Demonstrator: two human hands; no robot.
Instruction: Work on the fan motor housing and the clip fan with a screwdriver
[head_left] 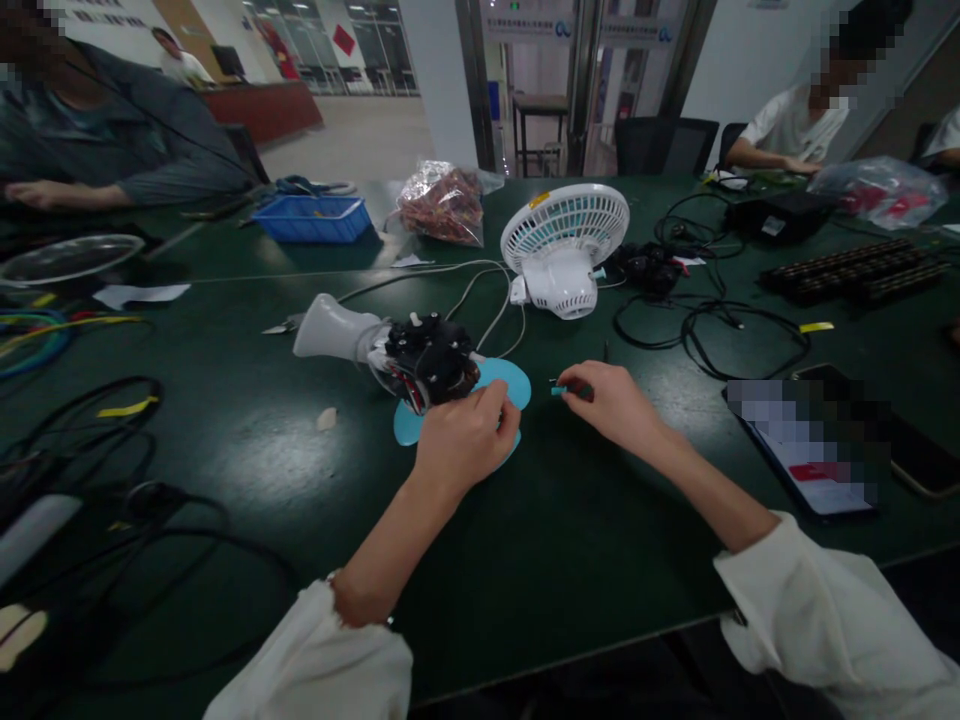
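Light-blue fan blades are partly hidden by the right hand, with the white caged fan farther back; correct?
Wrong hand: in the head view, the light-blue fan blades are partly hidden by the left hand, with the white caged fan farther back.

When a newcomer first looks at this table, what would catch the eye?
A newcomer would probably notice the white fan, on the far half of the table. Next come the bright blue blades, partly hidden by the left hand and a black part. The small blue piece in the right hand is also striking.
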